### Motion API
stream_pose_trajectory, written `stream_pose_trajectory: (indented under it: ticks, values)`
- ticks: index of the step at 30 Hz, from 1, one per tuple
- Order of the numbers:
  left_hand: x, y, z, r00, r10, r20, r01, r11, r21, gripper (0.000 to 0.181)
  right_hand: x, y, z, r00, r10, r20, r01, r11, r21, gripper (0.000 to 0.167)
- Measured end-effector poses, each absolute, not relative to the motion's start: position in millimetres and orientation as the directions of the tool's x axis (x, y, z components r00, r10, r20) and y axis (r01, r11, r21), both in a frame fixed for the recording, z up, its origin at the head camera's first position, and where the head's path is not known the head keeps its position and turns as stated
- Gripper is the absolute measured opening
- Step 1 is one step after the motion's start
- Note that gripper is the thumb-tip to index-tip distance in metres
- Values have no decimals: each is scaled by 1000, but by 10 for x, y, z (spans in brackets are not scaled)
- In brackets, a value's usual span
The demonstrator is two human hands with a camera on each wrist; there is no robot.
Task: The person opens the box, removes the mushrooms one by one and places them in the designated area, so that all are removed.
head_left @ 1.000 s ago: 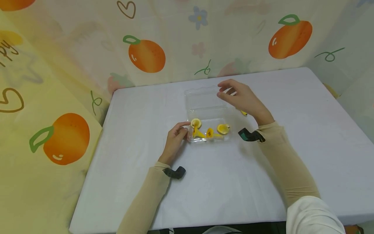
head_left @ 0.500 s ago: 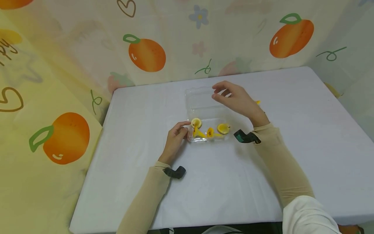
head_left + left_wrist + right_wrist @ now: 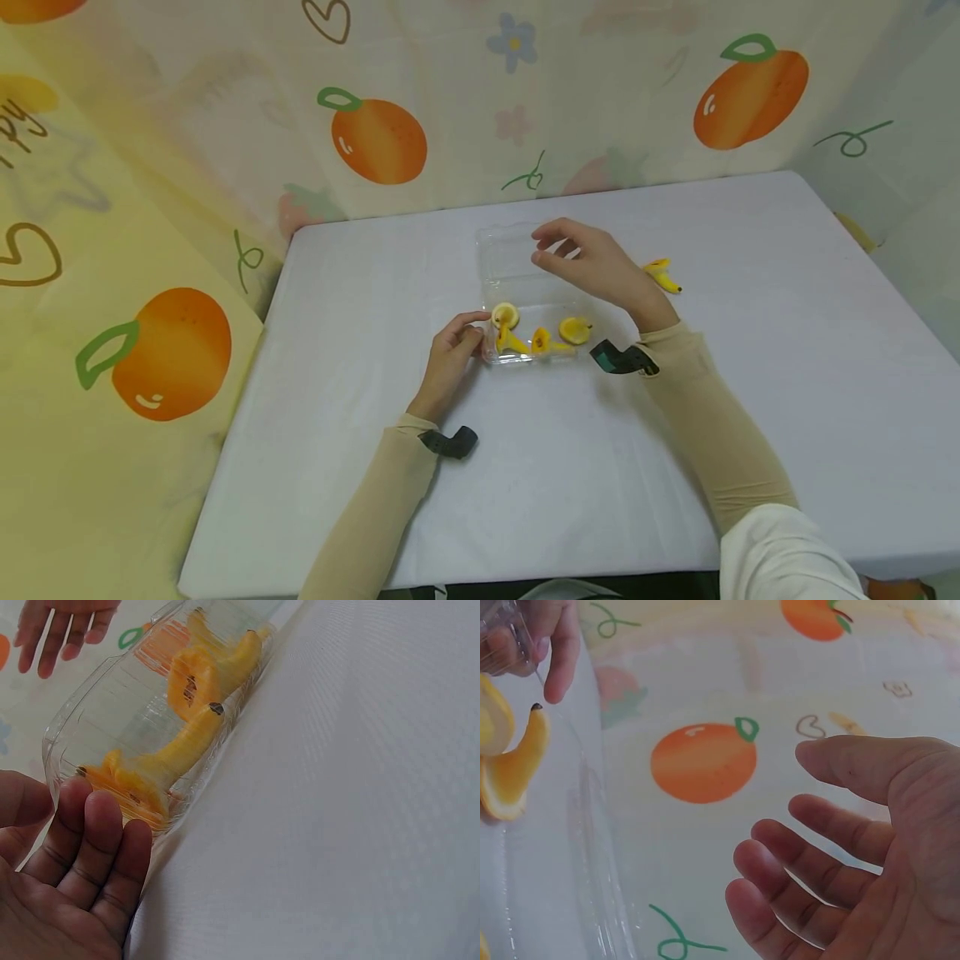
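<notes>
A clear plastic clamshell box (image 3: 525,360) lies with its lid (image 3: 512,248) folded back. Inside are several yellow pieces, trumpet-like or cup-shaped with dark tips, among them a round piece (image 3: 575,330) at the right and another round piece (image 3: 506,315) at the left. My left hand (image 3: 448,358) holds the box's left end, its curled fingers (image 3: 101,832) against the plastic wall. My right hand (image 3: 588,260) hovers over the lid with loosely bent fingers and nothing in them. Behind its wrist lies a yellow piece with a dark tip (image 3: 664,277) on the table.
A white cloth covers the table (image 3: 375,283). Behind it and to the left hang patterned curtains (image 3: 465,117) with printed oranges. Each wrist wears a small dark camera mount, such as the left one (image 3: 450,442).
My right hand has drifted left and slightly towards me, which uncovers the yellow piece on the table. My left hand and the box have stayed put.
</notes>
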State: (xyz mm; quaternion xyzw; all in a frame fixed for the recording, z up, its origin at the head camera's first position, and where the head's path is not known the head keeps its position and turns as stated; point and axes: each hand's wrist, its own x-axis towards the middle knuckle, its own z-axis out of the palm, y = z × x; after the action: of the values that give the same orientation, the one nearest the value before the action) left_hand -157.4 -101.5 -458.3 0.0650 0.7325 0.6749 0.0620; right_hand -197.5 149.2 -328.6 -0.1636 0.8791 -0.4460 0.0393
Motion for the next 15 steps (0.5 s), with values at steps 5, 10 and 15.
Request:
stream_pose_trajectory:
  ticks: [5, 10, 15]
  values:
    - [-1571, -1012, -4591, -984, 177, -11, 3, 79, 997, 31, -1972, 1458, -3331, -939, -333, 84, -262, 537, -802, 40]
    - [-1567, -1005, -4582, -984, 174, -22, -8, 80, 997, 31, -1961, 1431, -3365, -935, -346, 73, -263, 545, -796, 40]
    - [-1570, -1005, -4572, -984, 176, -35, -22, 79, 997, 31, -1954, 1413, -3370, -932, -355, 70, -268, 546, -794, 39]
